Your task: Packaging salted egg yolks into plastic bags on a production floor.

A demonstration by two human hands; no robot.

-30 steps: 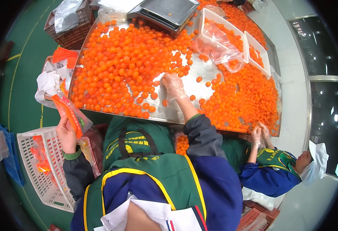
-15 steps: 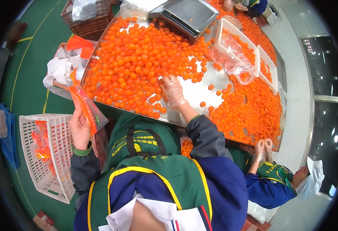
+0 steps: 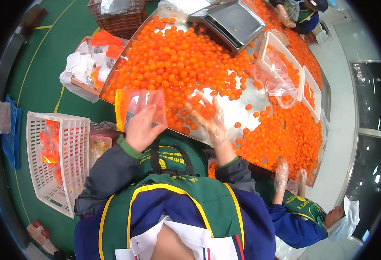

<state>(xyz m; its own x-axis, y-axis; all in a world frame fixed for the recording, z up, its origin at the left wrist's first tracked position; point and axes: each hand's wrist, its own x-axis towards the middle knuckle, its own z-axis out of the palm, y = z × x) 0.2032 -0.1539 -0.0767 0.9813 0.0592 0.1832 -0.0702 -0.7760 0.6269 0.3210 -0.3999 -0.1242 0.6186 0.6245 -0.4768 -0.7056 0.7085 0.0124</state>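
Observation:
My bare left hand (image 3: 142, 132) grips a plastic bag (image 3: 132, 104), part clear and part orange-yellow, above the near edge of the metal table (image 3: 207, 134). My right hand (image 3: 216, 125), in a clear plastic glove, is cupped with its fingers curved around a few glossy orange balls (image 3: 203, 109) that look like egg yolks. It is just to the right of the bag. A large heap of the same balls (image 3: 168, 65) covers the table beyond both hands. The bag's mouth cannot be made out clearly.
A scale (image 3: 227, 24) stands at the far side. White tubs (image 3: 281, 65) with balls and a clear bag are on the right. Left are a box of packets and papers (image 3: 86, 65) and a white crate (image 3: 58, 160). A co-worker's gloved hand (image 3: 281, 171) is at the near right.
My left hand has brought the bag rightward to the table edge and turned it. My right hand has lifted off the heap with balls in it and turned, moving right and nearer.

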